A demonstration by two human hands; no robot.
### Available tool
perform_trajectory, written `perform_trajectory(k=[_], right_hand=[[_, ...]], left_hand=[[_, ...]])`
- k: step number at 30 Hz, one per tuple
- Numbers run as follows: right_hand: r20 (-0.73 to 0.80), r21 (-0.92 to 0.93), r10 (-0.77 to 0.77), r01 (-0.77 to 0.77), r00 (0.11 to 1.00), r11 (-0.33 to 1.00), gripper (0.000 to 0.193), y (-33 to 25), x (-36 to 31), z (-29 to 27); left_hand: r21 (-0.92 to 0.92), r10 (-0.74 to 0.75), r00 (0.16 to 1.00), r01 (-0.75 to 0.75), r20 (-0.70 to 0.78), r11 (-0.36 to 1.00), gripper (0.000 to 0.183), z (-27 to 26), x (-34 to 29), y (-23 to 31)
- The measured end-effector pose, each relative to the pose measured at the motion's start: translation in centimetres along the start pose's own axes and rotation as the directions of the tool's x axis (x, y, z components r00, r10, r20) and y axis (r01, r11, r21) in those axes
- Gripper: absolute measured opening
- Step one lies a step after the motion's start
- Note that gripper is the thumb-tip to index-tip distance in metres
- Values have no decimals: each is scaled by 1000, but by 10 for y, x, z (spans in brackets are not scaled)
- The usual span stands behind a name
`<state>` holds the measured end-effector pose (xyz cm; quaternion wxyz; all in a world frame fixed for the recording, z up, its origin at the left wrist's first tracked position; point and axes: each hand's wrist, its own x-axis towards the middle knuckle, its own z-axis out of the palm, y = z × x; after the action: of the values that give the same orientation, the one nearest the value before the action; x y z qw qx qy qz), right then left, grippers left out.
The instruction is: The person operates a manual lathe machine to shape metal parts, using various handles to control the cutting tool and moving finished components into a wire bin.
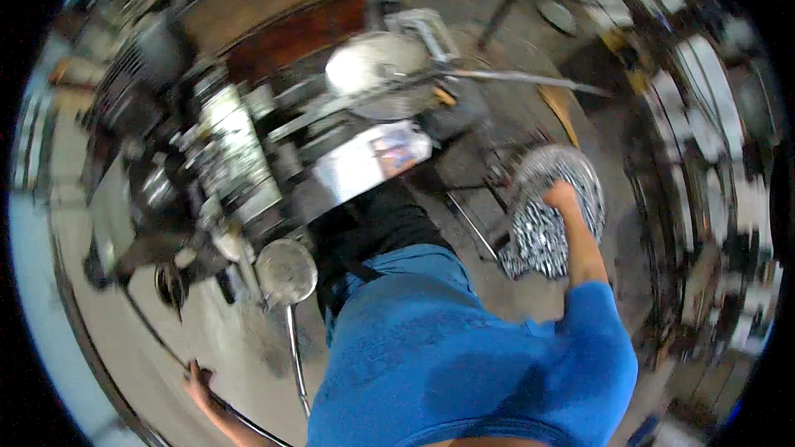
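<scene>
At the lower left, my left hand (197, 382) is closed around a long thin dark rod (151, 327), which runs up toward the machine and down past my forearm. My right hand (561, 196) is over a round tub (592, 172) on my right, at a heap of small shiny metal pieces (542, 236). Its fingers are blurred and partly hidden, so whether they grip any pieces is unclear.
Before me stands a metal machine (236, 141) with a printed sheet (373, 161) and a pale round disc (377, 62). A round stool-like seat (286, 271) is beside my leg. Racks of stacked metal stock (704, 108) line the right side.
</scene>
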<state>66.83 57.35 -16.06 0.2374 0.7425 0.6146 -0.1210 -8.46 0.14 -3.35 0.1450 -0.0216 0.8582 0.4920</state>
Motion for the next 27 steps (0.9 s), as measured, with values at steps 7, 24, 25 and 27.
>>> perform_trajectory(k=[7, 24, 25, 27], right_hand=[[-432, 298, -323, 472, 842, 830, 28, -21, -19, -19], [-91, -500, -970, 853, -226, -152, 26, -552, -357, -258], [-88, -569, -965, 808, -246, -154, 25, -562, -357, -253], [-34, -580, -978, 801, -205, -148, 28, -582, -349, -244]], left_hand=[[1, 14, 994, -14, 105, 1000, 33, 5, -14, 13], [582, 239, 970, -168, -46, 796, 38, 1, -73, 34], [632, 249, 968, -170, -38, 756, 39, -2, -77, 31], [556, 185, 979, -110, -81, 824, 37, -3, -87, 23]])
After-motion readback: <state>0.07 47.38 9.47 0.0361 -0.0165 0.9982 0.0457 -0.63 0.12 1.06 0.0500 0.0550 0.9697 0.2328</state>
